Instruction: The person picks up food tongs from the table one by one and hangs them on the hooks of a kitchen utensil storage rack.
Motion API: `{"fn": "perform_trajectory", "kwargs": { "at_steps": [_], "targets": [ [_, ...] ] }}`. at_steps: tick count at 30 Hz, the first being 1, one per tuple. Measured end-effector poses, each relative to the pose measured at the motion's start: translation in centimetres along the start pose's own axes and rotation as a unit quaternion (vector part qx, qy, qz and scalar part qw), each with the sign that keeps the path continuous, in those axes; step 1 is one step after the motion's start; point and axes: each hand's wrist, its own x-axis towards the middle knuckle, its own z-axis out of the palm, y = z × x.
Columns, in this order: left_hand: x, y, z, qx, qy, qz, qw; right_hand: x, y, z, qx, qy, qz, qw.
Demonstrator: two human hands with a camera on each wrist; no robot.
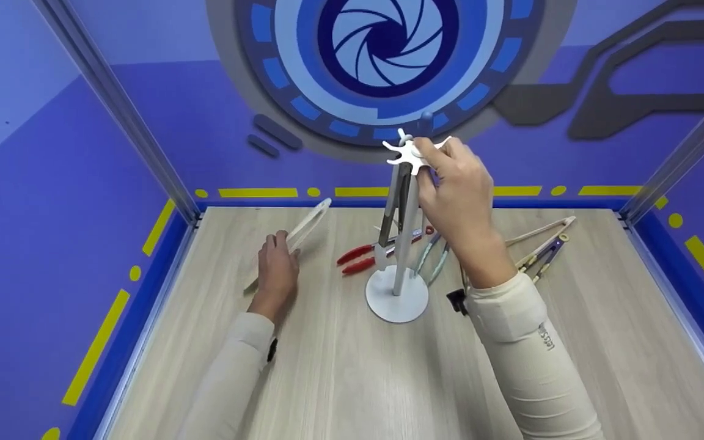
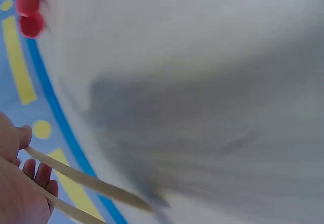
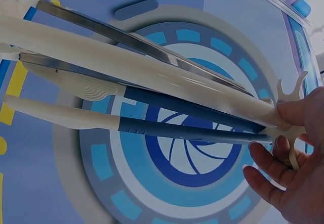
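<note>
A white utensil stand with a round base (image 1: 397,304) and a star-shaped hook top (image 1: 412,157) stands mid-table. My right hand (image 1: 459,189) pinches that hook top between thumb and fingers. From the hooks hang metal tongs (image 3: 172,59) with pale tips and blue tongs (image 3: 192,112) with cream tips, on either side of the pole (image 3: 152,70). To the left, low over the table, my left hand (image 1: 277,269) grips pale wooden-looking tongs (image 1: 310,225). In the left wrist view, the two arms of these tongs (image 2: 96,183) reach out past the fingers.
Red-handled tongs (image 1: 358,266) lie behind the stand, and teal tongs (image 1: 439,269) lie to its right. Pale wooden tongs (image 1: 541,234) and purple tongs with cream tips (image 1: 549,255) lie farther right, partly behind the right forearm. Blue walls (image 1: 162,91) enclose the wooden table (image 1: 340,379).
</note>
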Motion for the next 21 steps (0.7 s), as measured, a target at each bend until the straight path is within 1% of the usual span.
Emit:
{"fn": "perform_trajectory", "kwargs": {
  "at_steps": [2, 4, 8, 11, 14, 16, 21],
  "targets": [
    [-0.4, 0.8, -0.2, -0.038, 0.018, 0.004, 0.9991, 0.0, 0.0, 0.0, -0.002, 0.002, 0.000, 1.000],
    [-1.0, 1.4, -0.4, -0.079, 0.034, 0.010, 0.9962, -0.1, 0.0, 0.0, -0.004, 0.003, -0.001, 1.000],
    [-2.7, 2.4, -1.2, -0.153, 0.052, 0.025, 0.9865, -0.1, 0.0, 0.0, -0.002, 0.003, -0.003, 1.000],
    [-3.7, 3.0, -1.8, -0.193, 0.054, 0.033, 0.9792, -0.1, 0.1, 0.0, 0.000, 0.002, -0.003, 1.000],
    [-4.3, 3.5, -2.5, -0.224, 0.055, 0.039, 0.9723, -0.1, 0.1, -0.1, 0.001, -0.002, -0.001, 1.000],
    [-4.4, 3.9, -2.9, -0.235, 0.057, 0.043, 0.9693, -0.1, 0.1, -0.1, 0.000, -0.005, 0.000, 1.000],
    [-4.4, 5.5, -4.0, -0.256, 0.071, 0.068, 0.9618, 0.1, 0.0, -0.2, -0.006, -0.004, 0.000, 1.000]
  ]
}}
